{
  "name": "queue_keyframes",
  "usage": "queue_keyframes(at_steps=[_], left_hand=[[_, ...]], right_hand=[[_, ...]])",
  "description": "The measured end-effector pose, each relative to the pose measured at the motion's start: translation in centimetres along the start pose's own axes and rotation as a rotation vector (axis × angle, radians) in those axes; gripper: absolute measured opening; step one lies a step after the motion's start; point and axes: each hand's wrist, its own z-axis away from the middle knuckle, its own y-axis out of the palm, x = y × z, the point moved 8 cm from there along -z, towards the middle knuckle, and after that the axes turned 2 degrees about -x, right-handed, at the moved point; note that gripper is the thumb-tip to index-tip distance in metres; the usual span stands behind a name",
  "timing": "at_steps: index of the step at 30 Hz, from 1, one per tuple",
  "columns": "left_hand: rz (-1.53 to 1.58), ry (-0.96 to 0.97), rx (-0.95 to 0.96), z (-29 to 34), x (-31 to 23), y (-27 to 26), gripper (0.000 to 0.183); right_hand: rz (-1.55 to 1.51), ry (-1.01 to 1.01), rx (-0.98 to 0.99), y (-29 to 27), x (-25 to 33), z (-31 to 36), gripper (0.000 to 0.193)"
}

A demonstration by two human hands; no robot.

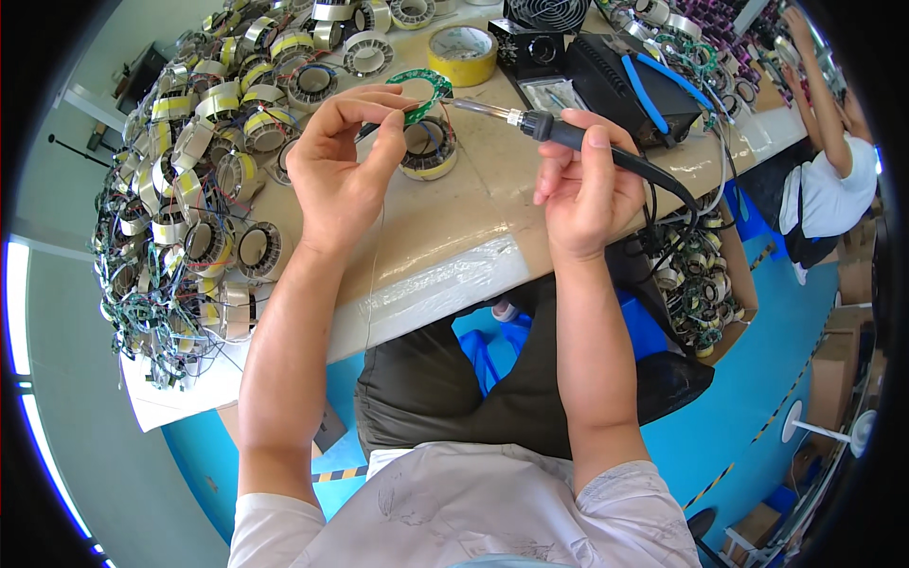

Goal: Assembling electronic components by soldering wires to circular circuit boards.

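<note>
My left hand (343, 168) is closed, its thumb and fingers pinching a green ring-shaped circuit board (437, 85) above the table. A thin wire trails down below that hand. My right hand (595, 194) grips a soldering iron (561, 133) by its black handle, pointing left. The iron's metal tip reaches the board's right edge; whether it touches cannot be made out. Directly below the board, a motor stator (437, 161) wrapped in yellow tape rests on the table, partly hidden by my left hand.
Many stators with wires and green boards are heaped at the left (213, 180). A yellow tape roll (462, 59), a fan (549, 11) and a black box (606, 80) bearing blue-handled pliers (646, 95) stand behind. More stators fill a carton (705, 293). Another person (833, 189) works at far right.
</note>
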Motion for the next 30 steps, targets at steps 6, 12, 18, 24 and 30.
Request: queue_keyframes(at_steps=[6, 12, 18, 24, 30], left_hand=[[-0.009, -0.013, -0.004, 0.08, -0.09, 0.01, 0.009], [-0.024, -0.005, 0.002, 0.04, -0.04, 0.06, 0.009], [-0.045, 0.003, -0.009, 0.07, -0.22, 0.1, 0.009], [-0.049, 0.017, -0.005, 0.05, -0.29, 0.03, 0.009], [-0.059, 0.017, 0.003, 0.03, -0.43, 0.14, 0.009]], right_hand=[[0.013, 0.024, 0.024, 0.23, -0.1, -0.04, 0.022], [0.02, 0.027, 0.017, 0.17, -0.14, -0.03, 0.022], [0.005, 0.014, 0.015, 0.02, -0.13, -0.08, 0.022], [-0.006, 0.026, 0.031, 0.18, -0.2, -0.11, 0.021], [0.017, 0.03, 0.033, 0.08, -0.37, -0.12, 0.022]])
